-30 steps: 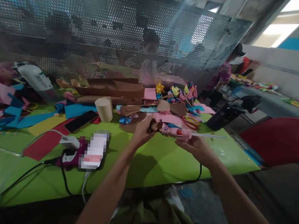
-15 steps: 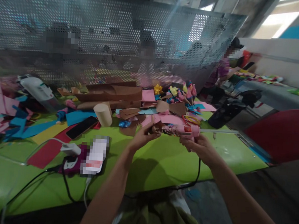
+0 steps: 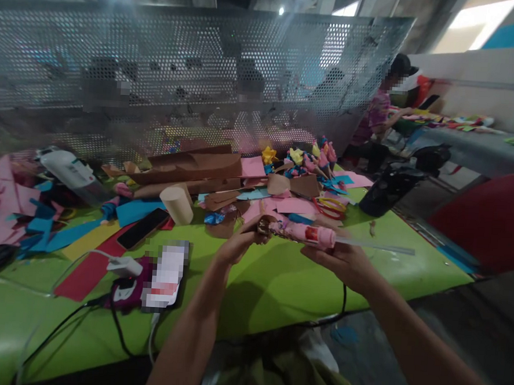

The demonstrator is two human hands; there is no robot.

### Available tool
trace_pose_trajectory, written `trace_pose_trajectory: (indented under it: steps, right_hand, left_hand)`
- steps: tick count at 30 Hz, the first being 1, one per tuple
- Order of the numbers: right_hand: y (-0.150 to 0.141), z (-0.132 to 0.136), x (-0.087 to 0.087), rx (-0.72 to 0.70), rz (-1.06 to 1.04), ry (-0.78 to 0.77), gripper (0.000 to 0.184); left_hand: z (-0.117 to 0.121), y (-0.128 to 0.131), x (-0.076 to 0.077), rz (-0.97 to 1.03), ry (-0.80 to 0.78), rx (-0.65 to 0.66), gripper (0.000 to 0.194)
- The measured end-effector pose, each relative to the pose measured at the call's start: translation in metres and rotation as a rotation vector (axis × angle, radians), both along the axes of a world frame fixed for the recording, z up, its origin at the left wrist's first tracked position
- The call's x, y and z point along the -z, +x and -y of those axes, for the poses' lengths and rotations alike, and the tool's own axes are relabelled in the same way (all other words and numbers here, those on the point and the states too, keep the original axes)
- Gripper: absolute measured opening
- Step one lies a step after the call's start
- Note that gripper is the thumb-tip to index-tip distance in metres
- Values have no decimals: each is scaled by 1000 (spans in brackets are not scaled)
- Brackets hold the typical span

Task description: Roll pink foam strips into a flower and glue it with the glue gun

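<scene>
My right hand [image 3: 346, 263] is wrapped round a pink hot glue gun [image 3: 309, 233], which points left above the green table [image 3: 272, 292]. A long translucent glue stick [image 3: 382, 246] juts out of the gun's back end. Pinched in my left hand [image 3: 237, 243] is a small piece of brown paper [image 3: 262, 223], right at the gun's nozzle end. Whether nozzle and paper touch, I cannot tell. The black cord [image 3: 344, 296] hangs from the gun over the front edge.
Coloured paper scraps [image 3: 295, 205], red-handled scissors [image 3: 329, 207], paper flowers [image 3: 296, 156] and a cream roll [image 3: 177, 204] lie behind my hands. Left are a dark phone [image 3: 143, 228], a lit phone [image 3: 167, 275] and a purple power strip [image 3: 135, 287]. A perforated metal screen [image 3: 181, 66] stands behind; a person [image 3: 377, 115] sits far right.
The glue gun has rolled and tilted, so more of its top shows and the glue stick's rear end sits lower. My hands have dropped slightly in view; both keep their hold.
</scene>
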State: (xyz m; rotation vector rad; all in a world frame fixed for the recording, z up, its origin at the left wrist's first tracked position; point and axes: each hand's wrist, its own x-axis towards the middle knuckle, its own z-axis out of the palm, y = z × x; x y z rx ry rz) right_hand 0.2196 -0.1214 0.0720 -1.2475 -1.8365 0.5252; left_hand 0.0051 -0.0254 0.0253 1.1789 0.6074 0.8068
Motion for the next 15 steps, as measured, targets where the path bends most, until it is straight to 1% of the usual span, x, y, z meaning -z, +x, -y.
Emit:
trace_pose_trajectory:
  steps: [3, 6, 11, 15]
  right_hand:
    - [-2, 0, -6, -29, 47, 39, 30]
    - [-3, 0, -8, -24, 76, 93, 30]
    - [-3, -2, -6, -11, 134, 170, 27]
    - [-1, -1, -3, 32, 157, 178, 26]
  left_hand:
    - [-1, 0, 1, -25, 2, -16, 51]
    - [-1, 0, 1, -40, 13, -18, 50]
    - [-2, -1, 3, -29, -31, -41, 55]
    - [-3, -1, 5, -16, -52, -48, 55]
